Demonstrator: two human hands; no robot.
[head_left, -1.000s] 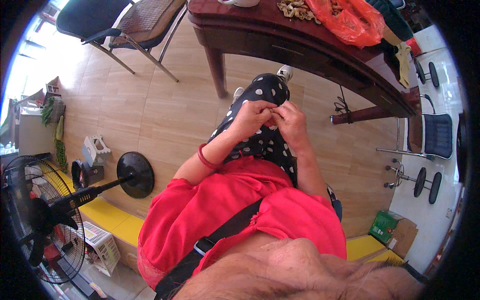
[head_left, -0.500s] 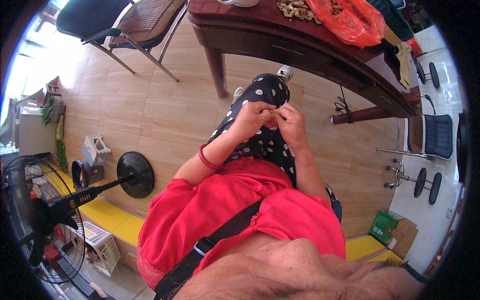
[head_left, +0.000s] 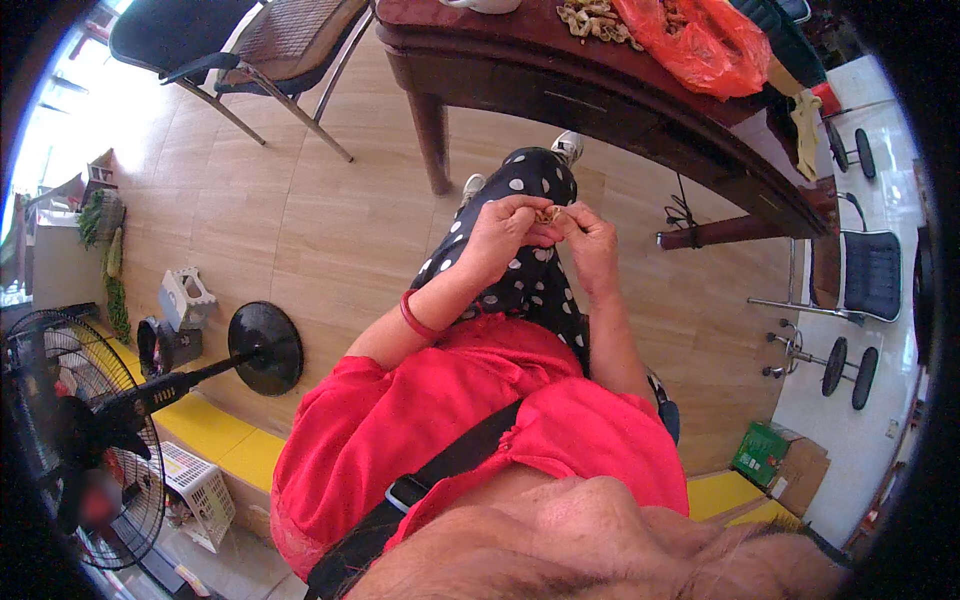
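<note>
Over my lap, my left hand (head_left: pixel 497 238) and my right hand (head_left: pixel 590 240) meet at the fingertips. Between them is a small, tan, curled piece (head_left: pixel 547 214) that looks dry; its exact kind is too small to tell. Both hands are closed in a pinch on it, the left from one side and the right from the other. Beyond them on the dark red table (head_left: pixel 480 62) lies a pile of similar tan, shrivelled pieces (head_left: pixel 597 22). Beside that pile sits an open red plastic bag (head_left: pixel 700 50) with brownish pieces inside.
A white cup (head_left: pixel 490 4) stands at the table's far edge. A chair (head_left: pixel 280 50) is at the far left, another (head_left: pixel 870 275) at the right. On my left are a black standing fan (head_left: pixel 265 348), a small step stool (head_left: pixel 187 298) and a white basket (head_left: pixel 205 490).
My fingers have spread slightly, and the right hand has shifted a little, so the tan piece now shows between them. The view has shifted slightly.
</note>
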